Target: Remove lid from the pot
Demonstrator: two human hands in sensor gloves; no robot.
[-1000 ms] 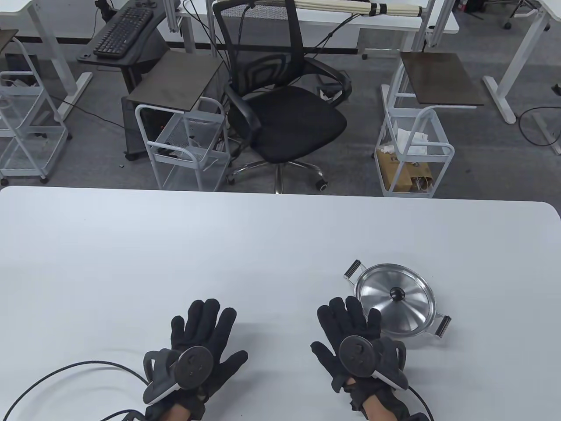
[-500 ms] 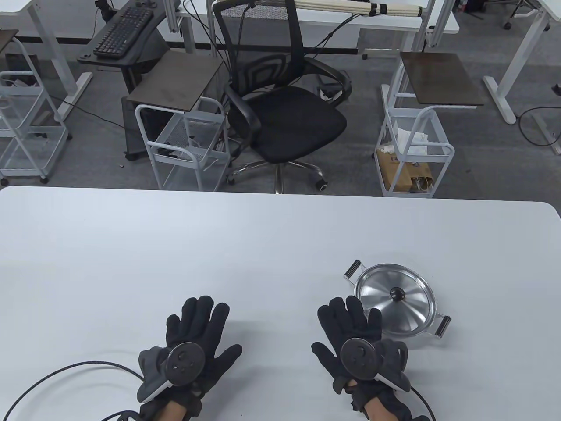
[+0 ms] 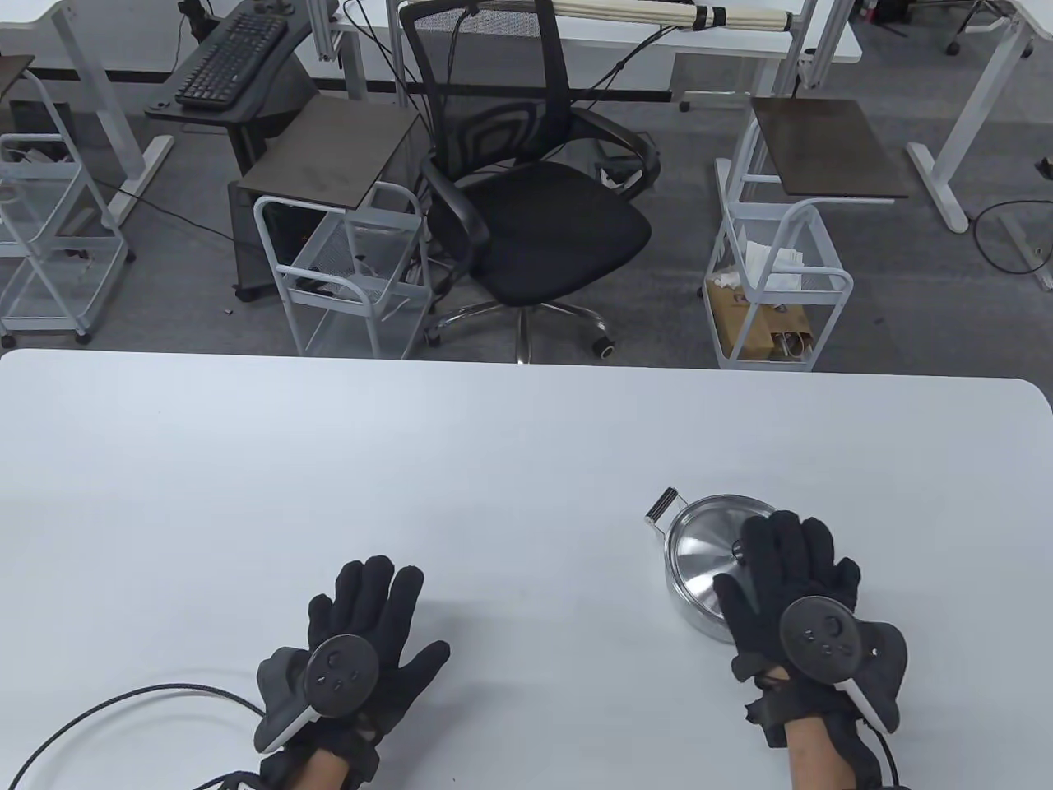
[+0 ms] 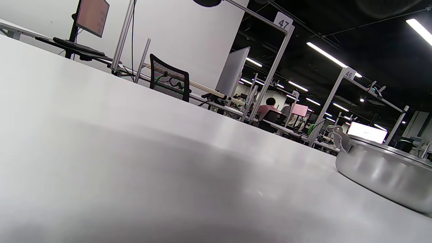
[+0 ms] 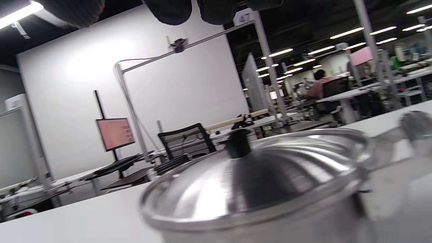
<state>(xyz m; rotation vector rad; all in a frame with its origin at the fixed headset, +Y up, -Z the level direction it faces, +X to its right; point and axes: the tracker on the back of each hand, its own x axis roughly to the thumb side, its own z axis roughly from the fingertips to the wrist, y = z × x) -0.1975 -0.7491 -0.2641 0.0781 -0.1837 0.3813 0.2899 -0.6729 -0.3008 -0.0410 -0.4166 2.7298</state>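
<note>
Black cable [image 3: 123,699] beside left hand [image 3: 354,642]

The white table [image 3: 329,461] lies bare across its whole far half and its left side, so a hand could pass there freely. Near the front right, the steel pot [image 3: 699,609] with its lid [image 3: 703,547] on is the one thing standing up from the surface. The right hand [image 3: 790,584] hangs over the lid, its fingers [image 5: 175,10] above the black knob [image 5: 238,143] with open air between them. The left hand [image 3: 362,625] lies flat, well apart from the pot, with bare table between. A black cable [image 3: 123,708] curves across the front left corner.
</note>
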